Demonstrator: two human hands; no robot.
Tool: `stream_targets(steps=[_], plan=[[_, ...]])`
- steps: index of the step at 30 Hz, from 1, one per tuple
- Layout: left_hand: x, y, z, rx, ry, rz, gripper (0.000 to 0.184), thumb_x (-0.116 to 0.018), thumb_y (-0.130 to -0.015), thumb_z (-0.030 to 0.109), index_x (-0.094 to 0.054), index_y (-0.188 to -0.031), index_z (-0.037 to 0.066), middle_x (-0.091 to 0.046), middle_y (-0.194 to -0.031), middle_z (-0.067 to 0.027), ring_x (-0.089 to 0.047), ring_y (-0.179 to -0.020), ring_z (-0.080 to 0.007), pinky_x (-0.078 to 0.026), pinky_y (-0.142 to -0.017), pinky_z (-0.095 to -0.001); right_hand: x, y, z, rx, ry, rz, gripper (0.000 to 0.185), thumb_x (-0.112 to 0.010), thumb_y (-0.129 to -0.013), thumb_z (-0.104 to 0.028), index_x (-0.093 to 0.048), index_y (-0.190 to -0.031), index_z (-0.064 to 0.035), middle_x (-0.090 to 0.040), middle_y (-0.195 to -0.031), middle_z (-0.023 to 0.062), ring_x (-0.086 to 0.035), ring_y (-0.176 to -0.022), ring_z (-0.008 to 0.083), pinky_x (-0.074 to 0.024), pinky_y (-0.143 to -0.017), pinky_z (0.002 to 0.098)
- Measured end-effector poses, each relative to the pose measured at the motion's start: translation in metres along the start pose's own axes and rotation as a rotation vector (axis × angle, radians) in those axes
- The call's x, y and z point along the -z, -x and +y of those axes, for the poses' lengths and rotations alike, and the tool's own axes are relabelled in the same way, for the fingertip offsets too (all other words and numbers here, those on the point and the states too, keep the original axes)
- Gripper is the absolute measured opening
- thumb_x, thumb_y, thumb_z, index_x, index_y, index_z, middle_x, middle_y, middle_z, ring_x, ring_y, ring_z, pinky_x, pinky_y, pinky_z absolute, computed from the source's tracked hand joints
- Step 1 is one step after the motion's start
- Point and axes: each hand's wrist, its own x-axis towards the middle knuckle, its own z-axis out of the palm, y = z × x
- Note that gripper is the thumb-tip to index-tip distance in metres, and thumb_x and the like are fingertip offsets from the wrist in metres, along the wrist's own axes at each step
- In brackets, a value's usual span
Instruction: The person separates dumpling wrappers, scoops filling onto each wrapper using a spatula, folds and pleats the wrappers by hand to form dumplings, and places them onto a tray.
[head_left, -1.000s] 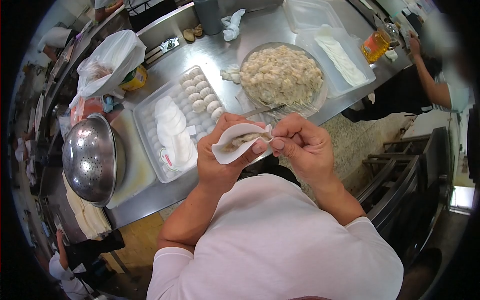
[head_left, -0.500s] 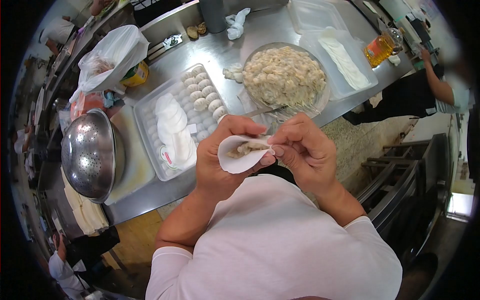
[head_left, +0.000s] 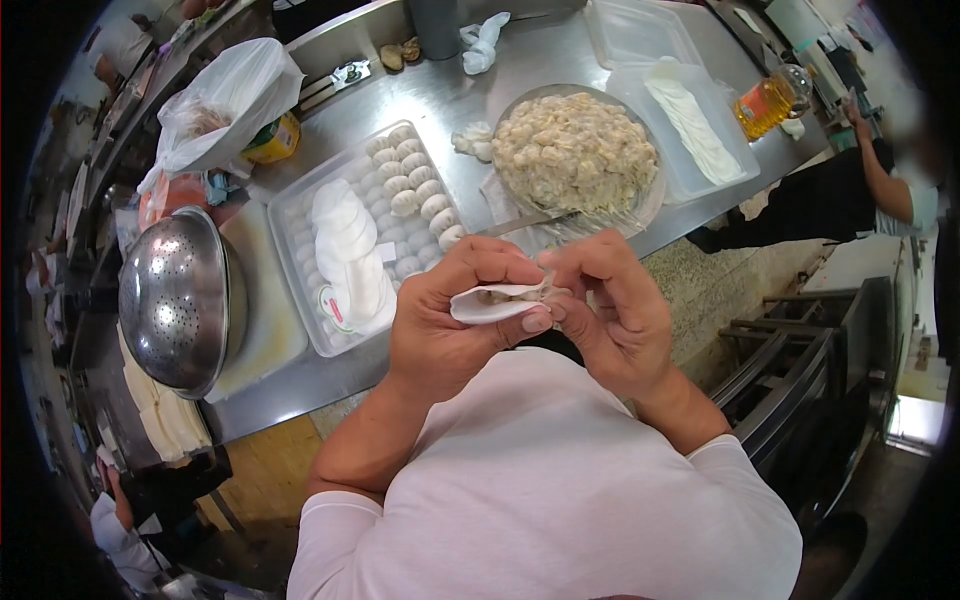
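Between my two hands is a dumpling, a round white wrapper folded over pale filling. My left hand curls around it from the left, thumb below and fingers above. With thumb and forefinger, my right hand pinches the dumpling's right end, where the edges meet. Just past my hands, a heaped bowl of filling has a flat metal spreader resting at its near edge. A clear plastic tray on the left holds rows of pleated dumplings and a stack of white wrappers.
A steel colander stands at the left, near a plastic bag. Behind the filling lie a clear container with a white cloth and an oil bottle. A person stands beyond the steel table's right end.
The wrapper was a wide open cone showing its filling; now its sides are pressed closer and the opening is narrow. Both hands stay at nearly the same place.
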Motion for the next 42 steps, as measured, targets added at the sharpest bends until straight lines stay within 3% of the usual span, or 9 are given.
stream_targets(steps=[3, 5, 12, 14, 27, 29, 35, 39, 42], plan=[[0.0, 0.001, 0.004, 0.179, 0.132, -0.006, 0.03, -0.083, -0.084, 0.0, -0.068, -0.11, 0.002, -0.064, -0.11, -0.0038, -0.061, -0.103, -0.0118, -0.051, -0.087, -0.0257, 0.001, -0.003, -0.003, 0.043, 0.074, -0.03, 0.011, -0.072, -0.092, -0.007, -0.068, -0.101, -0.0019, -0.063, -0.091, 0.0095, -0.057, -0.078, 0.0203, -0.0482, -0.064, 0.0309], [-0.001, 0.0, -0.004, -0.053, 0.159, 0.028, 0.028, -0.081, -0.085, 0.0, -0.069, -0.11, 0.002, -0.064, -0.112, -0.004, -0.061, -0.103, -0.0106, -0.051, -0.088, -0.0244, 0.001, -0.004, -0.004, 0.052, 0.101, -0.061, 0.011, -0.072, -0.093, -0.006, -0.068, -0.102, -0.0015, -0.063, -0.091, 0.0096, -0.057, -0.078, 0.0209, -0.048, -0.064, 0.0302], [0.002, 0.001, 0.001, 0.083, 0.102, -0.042, 0.025, -0.078, -0.087, -0.002, -0.069, -0.11, 0.002, -0.063, -0.111, -0.0036, -0.06, -0.097, -0.0102, -0.051, -0.084, -0.0245, -0.002, -0.005, 0.001, 0.066, 0.032, -0.042, 0.011, -0.07, -0.094, -0.006, -0.067, -0.102, 0.0, -0.062, -0.091, 0.0095, -0.056, -0.077, 0.022, -0.0481, -0.064, 0.0304], [-0.001, 0.002, -0.006, -0.019, 0.226, 0.045, 0.025, -0.077, -0.088, -0.003, -0.069, -0.111, 0.001, -0.063, -0.11, -0.0033, -0.059, -0.096, -0.0104, -0.05, -0.084, -0.0257, 0.0, -0.007, -0.001, 0.068, 0.133, -0.11, 0.011, -0.07, -0.094, -0.007, -0.066, -0.102, -0.0001, -0.062, -0.093, 0.0097, -0.056, -0.077, 0.0219, -0.0483, -0.064, 0.0307], [0.007, 0.003, -0.011, -0.108, 0.132, 0.053, 0.025, -0.079, -0.087, 0.001, -0.067, -0.109, 0.0, -0.063, -0.106, -0.006, -0.056, -0.096, -0.0123, -0.045, -0.084, -0.0265, -0.009, -0.009, 0.005, 0.066, 0.088, -0.132, 0.011, -0.069, -0.095, -0.008, -0.064, -0.099, 0.0019, -0.061, -0.09, 0.0105, -0.057, -0.078, 0.0237, -0.0484, -0.068, 0.0329], [0.012, 0.002, -0.007, -0.093, 0.041, -0.009, 0.025, -0.08, -0.088, 0.004, -0.067, -0.108, 0.0, -0.062, -0.103, -0.0063, -0.055, -0.094, -0.0134, -0.044, -0.081, -0.0257, -0.019, -0.006, 0.003, -0.086, -0.087, 0.013, 0.01, -0.068, -0.095, -0.006, -0.064, -0.097, 0.002, -0.061, -0.089, 0.0107, -0.056, -0.078, 0.0246, -0.0475, -0.068, 0.033], [0.012, 0.01, -0.018, -0.225, 0.04, 0.152, 0.022, -0.078, -0.09, 0.006, -0.067, -0.107, 0.0, -0.063, -0.103, -0.007, -0.054, -0.092, -0.0147, -0.044, -0.078, -0.0274, -0.018, -0.016, 0.002, 0.047, 0.096, -0.153, 0.01, -0.068, -0.095, -0.007, -0.064, -0.098, 0.0015, -0.062, -0.09, 0.0106, -0.056, -0.078, 0.0245, -0.0472, -0.069, 0.0328], [0.022, 0.013, -0.01, -0.183, -0.041, 0.092, 0.023, -0.078, -0.09, 0.006, -0.066, -0.108, 0.001, -0.063, -0.102, -0.0064, -0.053, -0.091, -0.0147, -0.044, -0.077, -0.0273, -0.027, -0.013, 0.005, 0.037, -0.01, -0.129, 0.01, -0.068, -0.095, -0.006, -0.064, -0.099, 0.0016, -0.062, -0.09, 0.0107, -0.056, -0.077, 0.0245, -0.047, -0.069, 0.0329], [0.025, 0.012, -0.009, -0.198, -0.064, 0.077, 0.022, -0.077, -0.09, 0.005, -0.065, -0.108, 0.0, -0.061, -0.1, -0.0061, -0.053, -0.09, -0.0146, -0.044, -0.077, -0.0268, -0.034, -0.014, -0.001, -0.135, -0.138, -0.051, 0.009, -0.068, -0.095, -0.006, -0.064, -0.098, 0.0013, -0.062, -0.089, 0.0104, -0.055, -0.077, 0.0246, -0.0461, -0.068, 0.0333]])
